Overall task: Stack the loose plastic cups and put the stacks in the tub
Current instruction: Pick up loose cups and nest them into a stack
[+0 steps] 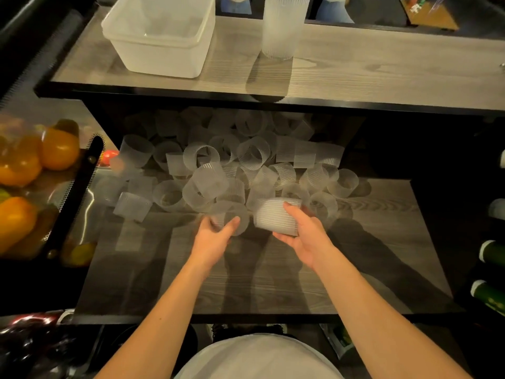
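Several loose ribbed clear plastic cups [232,162] lie in a pile on the lower wooden shelf [273,269]. My right hand [303,236] grips a short stack of cups [276,214], held sideways, thumb on top. My left hand [216,236] curls around a single cup [237,218] just left of the stack; that hand is motion-blurred. The white translucent tub [164,56] stands on the upper shelf at the back left. A tall stack of cups [281,28] stands upright to its right.
The upper shelf's dark front edge [246,97] overhangs the back of the pile. Orange peppers [32,160] fill a metal tray on the left. Green bottles [492,269] line the right edge. The near part of the lower shelf is bare wood.
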